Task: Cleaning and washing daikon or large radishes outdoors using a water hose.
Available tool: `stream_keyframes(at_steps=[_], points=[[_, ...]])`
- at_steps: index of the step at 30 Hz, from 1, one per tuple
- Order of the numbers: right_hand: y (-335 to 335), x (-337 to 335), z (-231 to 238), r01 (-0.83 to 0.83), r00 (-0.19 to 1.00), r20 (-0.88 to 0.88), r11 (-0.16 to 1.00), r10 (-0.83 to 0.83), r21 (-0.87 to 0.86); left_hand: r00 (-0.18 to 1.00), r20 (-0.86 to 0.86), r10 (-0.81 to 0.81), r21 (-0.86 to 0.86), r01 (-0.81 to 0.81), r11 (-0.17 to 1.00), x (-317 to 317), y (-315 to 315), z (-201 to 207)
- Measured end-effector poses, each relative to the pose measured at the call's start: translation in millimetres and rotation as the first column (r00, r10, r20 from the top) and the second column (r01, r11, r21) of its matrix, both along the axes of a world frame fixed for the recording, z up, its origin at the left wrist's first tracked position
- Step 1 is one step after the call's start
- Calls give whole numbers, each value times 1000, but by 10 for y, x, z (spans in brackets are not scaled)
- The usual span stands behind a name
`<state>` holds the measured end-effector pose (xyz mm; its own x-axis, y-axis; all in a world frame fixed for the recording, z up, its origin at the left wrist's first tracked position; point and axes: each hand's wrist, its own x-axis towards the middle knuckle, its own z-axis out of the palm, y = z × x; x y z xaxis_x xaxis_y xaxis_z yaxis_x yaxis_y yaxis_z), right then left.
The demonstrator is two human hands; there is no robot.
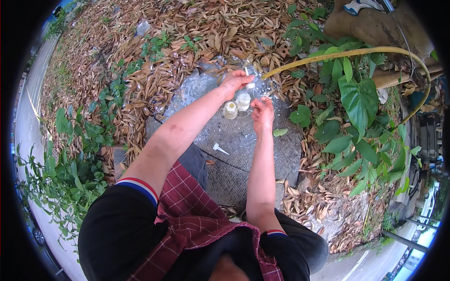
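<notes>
A person crouches outdoors over a round metal cover (262, 154) w/ patterned surface, wet in its far part, ringed by dry brown leaves (187, 33). Left hand (236, 80) reaches out past the cover's far edge, fingers pinched on a small white cap-like piece (251, 85); exactly what it is can't be told at this size. Right hand (263, 114) sits just nearer, over the cover's far half, fingers curled loosely; whether it grips anything can't be told. Two small pale jars (236, 106) stand on the cover between the hands, touching or nearly so, the left one w/ a yellowish tint. A small white nozzle-shaped part (219, 149) lies loose nr the cover's centre, well apart from the jars. A single green leaf (280, 132) rests on the cover's right side. Right of the cover: broad-leaved green plants (358, 100) and a yellow hose (347, 54) arching above them. Left of it: low weeds (70, 173). Person wears a black top and red checked apron (197, 210).
</notes>
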<state>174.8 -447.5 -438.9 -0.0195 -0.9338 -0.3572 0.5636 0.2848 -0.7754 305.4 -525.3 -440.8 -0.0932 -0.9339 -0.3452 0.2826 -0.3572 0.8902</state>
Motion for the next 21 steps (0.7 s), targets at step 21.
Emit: stream_keyframes(at_steps=[21], points=[[42, 77, 4, 86, 995, -38, 994, -88, -63, 975, -39, -221, 44, 222, 974, -102, 179, 192]])
